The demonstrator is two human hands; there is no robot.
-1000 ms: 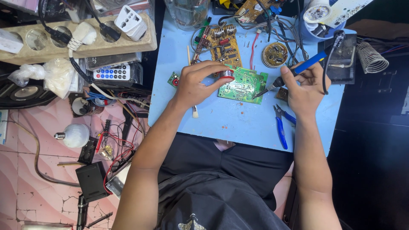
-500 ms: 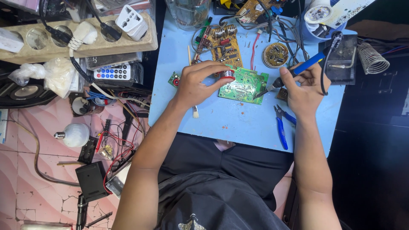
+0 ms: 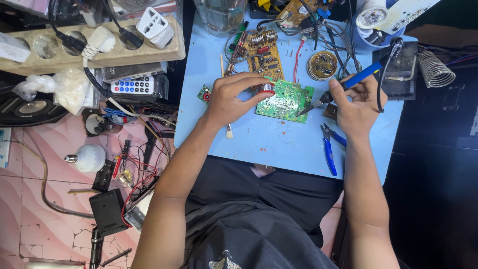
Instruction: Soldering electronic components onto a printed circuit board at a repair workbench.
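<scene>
— Pink cracked floor (image 3: 30,199) at the far left, what lies on it?

— A white light bulb (image 3: 88,158), a black box (image 3: 108,211), and a tangle of red and black wires (image 3: 134,172). Above them a beige power strip (image 3: 55,52) carries several plugs and a white adapter (image 3: 154,26), and a small remote control (image 3: 132,84) lies just below it.

— And then the blue table (image 3: 279,144)?

— Yes. Near its left edge a tiny green module (image 3: 204,93) lies just beside the left hand (image 3: 230,99). A small brush (image 3: 228,130) pokes out below that hand. A brown circuit board (image 3: 261,56) lies above it.

— What are the left fingers doing?

— They curl over the left edge of the green circuit board (image 3: 285,101), pinching a small red and silver part (image 3: 265,88) there. The board lies flat on the table between the two hands, its left end under the left fingertips.

— And the other side?

— The right hand (image 3: 354,102) is clenched around a blue-handled soldering iron (image 3: 348,84). Its tip slants down to the board's right edge; whether it touches I cannot tell. The right fingers stay off the board, just beside it.

— Anything else?

— Blue-handled pliers (image 3: 328,147) lie below the right hand, a round circuit board (image 3: 322,65) above, and a coiled iron stand (image 3: 435,69) at the far right.
</scene>
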